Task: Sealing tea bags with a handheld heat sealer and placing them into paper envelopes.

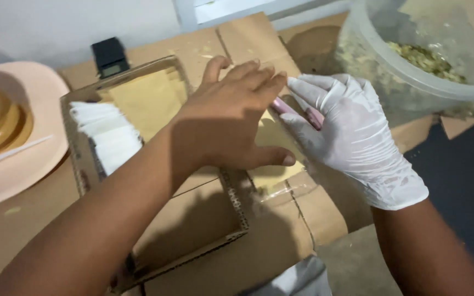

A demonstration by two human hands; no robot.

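Observation:
My bare left hand (231, 115) lies flat, fingers together, pressing on a thin pale-yellow sheet (272, 137) over cardboard. My right hand (346, 131), in a white glove, sits just right of it and grips a slim pink tool (297, 112) whose tip runs under my left fingers. Left of my hands is a shallow cardboard box (83, 164) holding a stack of white papers (108, 137) and more yellow sheets (149, 98).
A clear plastic tub (401, 77) with a chopped greenish filling (429, 57) stands at the top right. A pink plate (34, 126) with a brown stack and a white plastic utensil (6, 156) lies at the left. A small black scale (109, 56) sits behind the box.

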